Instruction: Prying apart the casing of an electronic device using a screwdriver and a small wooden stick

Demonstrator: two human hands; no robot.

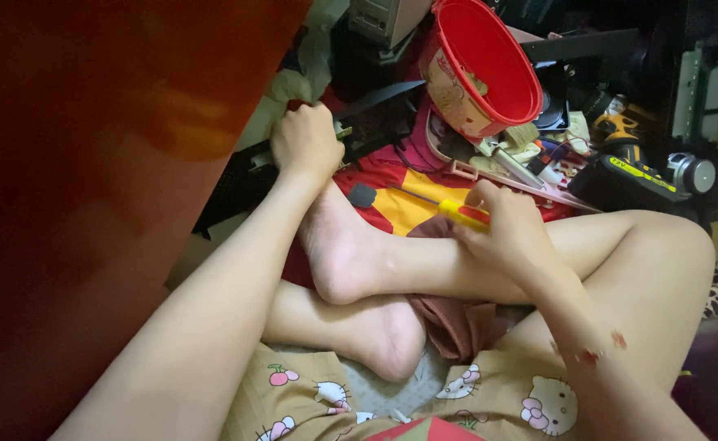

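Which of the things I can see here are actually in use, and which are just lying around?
In use:
- yellow-handled screwdriver, gripped in the right hand
- black device, gripped by the left hand

Lying about:
- red bucket, tipped on its side
- yellow and black power drill
- clutter of small tools under the bucket

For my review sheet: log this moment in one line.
left hand: grips black part | right hand: holds yellow-handled screwdriver | red bucket behind

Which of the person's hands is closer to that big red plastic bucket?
Right. The right hand, holding a yellow-handled screwdriver, sits just below the red plastic bucket; the left hand is farther off, to its left.
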